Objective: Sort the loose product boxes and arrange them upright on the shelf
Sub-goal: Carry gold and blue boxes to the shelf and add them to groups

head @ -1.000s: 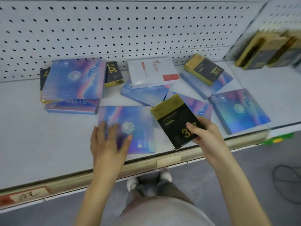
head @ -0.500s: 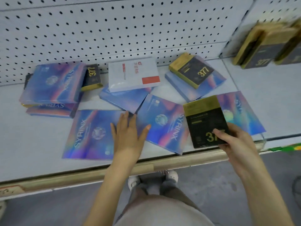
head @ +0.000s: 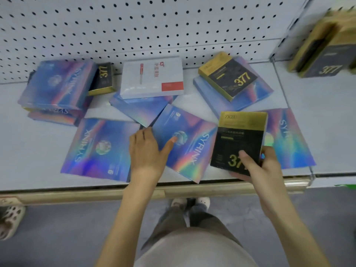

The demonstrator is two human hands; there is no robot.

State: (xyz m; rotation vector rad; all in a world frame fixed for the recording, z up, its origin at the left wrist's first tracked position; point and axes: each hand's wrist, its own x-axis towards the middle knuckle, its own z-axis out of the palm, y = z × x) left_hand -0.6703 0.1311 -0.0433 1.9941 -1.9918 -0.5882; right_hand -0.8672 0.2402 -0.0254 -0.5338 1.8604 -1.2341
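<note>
Two hands are reaching over the shelf (head: 38,151). The left hand (head: 146,151) is lying open, palm down, on a holographic SYRINX box (head: 192,149) near the front edge; the right hand (head: 260,168) is gripping a black-and-gold 377 box (head: 240,137).

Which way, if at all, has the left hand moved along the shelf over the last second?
Yes, rightward. Judged against the white box at the back, the left hand went from the front-left holographic box across to the middle SYRINX box, where it now rests.
</note>
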